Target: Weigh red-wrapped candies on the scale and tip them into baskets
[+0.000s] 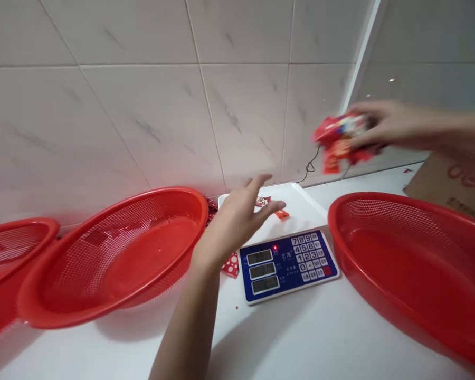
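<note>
My right hand [374, 124] is raised at the upper right, its fingers closed round a bunch of small wrapped sweets [336, 140], mostly red and blurred by motion. Below and to the left, my left hand [239, 214] hovers over the white tray [301, 208] of a digital scale, thumb and forefinger apart with nothing between them. On the tray near those fingertips lie a dark red and white packet [263, 201] and a small orange-red packet [282, 214]. The scale's blue panel [288, 266] has a keypad, a lit red light and several small displays.
A red plastic basket [404, 311] stands right of the scale, and another red basket [114, 311] to its left. A third basket [43, 226] is cut off at the left edge. Red spotted packaging [231, 265] lies beside the scale. A cardboard box [447, 182] stands behind, against the tiled wall.
</note>
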A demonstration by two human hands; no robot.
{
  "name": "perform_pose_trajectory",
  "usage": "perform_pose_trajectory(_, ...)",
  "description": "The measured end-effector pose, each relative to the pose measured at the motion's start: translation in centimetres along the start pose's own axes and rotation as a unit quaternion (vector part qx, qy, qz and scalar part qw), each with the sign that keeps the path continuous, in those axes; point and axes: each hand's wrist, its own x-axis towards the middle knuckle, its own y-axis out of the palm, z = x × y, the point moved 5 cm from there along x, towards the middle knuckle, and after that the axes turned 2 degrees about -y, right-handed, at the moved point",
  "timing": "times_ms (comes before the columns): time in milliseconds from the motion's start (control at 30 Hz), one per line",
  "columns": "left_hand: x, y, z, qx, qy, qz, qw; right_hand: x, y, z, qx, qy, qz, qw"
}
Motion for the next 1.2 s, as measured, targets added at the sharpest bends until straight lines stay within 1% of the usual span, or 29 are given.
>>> perform_pose_trajectory(33,0.4,0.0,1.0,-0.054,-0.013,0.007,0.998,0.0,2.6,0.4,0.038,0.01,0.075,0.996)
perform_pose_trajectory(67,0.8,0.2,1.9,-0.105,-0.026,0.018,0.994,-0.1,5.4,0.9,0.081,0.017,0.148,0.985)
perform_pose_trajectory(100,1.2,0.4,2.9,-0.146,-0.039,0.029,0.988,-0.4,8.2,1.4,0.131,0.021,0.207,0.969)
perform_pose_trajectory(133,1.6,0.4,3.8,-0.17,-0.052,0.034,0.984,-0.6,10.7,2.0,0.153,0.024,0.237,0.959)
perform_pose_trajectory(167,1.9,0.3,4.6,-0.176,-0.063,0.028,0.982,-0.9,12.8,2.4,0.167,0.028,0.25,0.954)
perform_pose_trajectory(200,2.1,0.0,5.4,-0.17,-0.071,0.016,0.983,-1.3,14.4,2.7,0.166,0.032,0.25,0.953)
perform_pose_trajectory(233,2.2,-0.3,6.0,-0.158,-0.078,0.005,0.984,-1.6,15.6,2.9,0.162,0.034,0.243,0.956)
perform_pose_trajectory(300,2.0,-1.0,6.9,-0.129,-0.091,-0.002,0.987,-2.5,16.9,2.9,0.158,0.031,0.218,0.963)
perform_pose_trajectory(400,1.4,-1.7,7.3,-0.091,-0.105,0.018,0.99,-3.8,17.0,2.3,0.146,0.009,0.18,0.973)
perform_pose_trajectory(500,1.1,-1.9,7.0,-0.053,-0.112,0.024,0.992,-4.4,16.8,0.7,0.113,-0.004,0.15,0.982)
perform_pose_trajectory(600,1.0,-2.1,6.5,0.004,-0.125,-0.008,0.992,-4.1,16.8,-1.0,0.073,-0.008,0.117,0.99)
perform_pose_trajectory(667,1.0,-2.1,6.2,0.033,-0.132,-0.027,0.99,-3.8,16.9,-1.8,0.042,-0.019,0.111,0.993)
perform_pose_trajectory(700,1.1,-1.9,6.0,0.032,-0.128,-0.029,0.991,-3.6,16.9,-2.0,0.03,-0.026,0.112,0.993)
perform_pose_trajectory(767,1.4,-0.9,5.4,0.004,-0.1,-0.015,0.995,-3.4,16.8,-2.2,0.02,-0.039,0.112,0.993)
perform_pose_trajectory(867,2.0,1.2,4.5,-0.02,-0.046,-0.002,0.999,-3.1,16.7,-2.0,0.046,-0.054,0.113,0.991)
perform_pose_trajectory(967,2.6,3.0,4.4,0.007,-0.059,-0.034,0.998,-3.1,16.7,-1.8,0.069,-0.066,0.113,0.989)
perform_pose_trajectory(1033,2.9,3.3,4.5,0.011,-0.069,-0.057,0.996,-3.0,16.5,-1.6,0.077,-0.086,0.109,0.987)
perform_pose_trajectory(1100,3.0,2.9,4.9,0.007,-0.06,-0.072,0.996,-2.9,16.0,-1.5,0.084,-0.106,0.097,0.986)
perform_pose_trajectory(1200,2.9,1.4,6.1,0.009,-0.062,-0.111,0.992,-2.6,14.9,-1.8,0.086,-0.094,0.044,0.991)
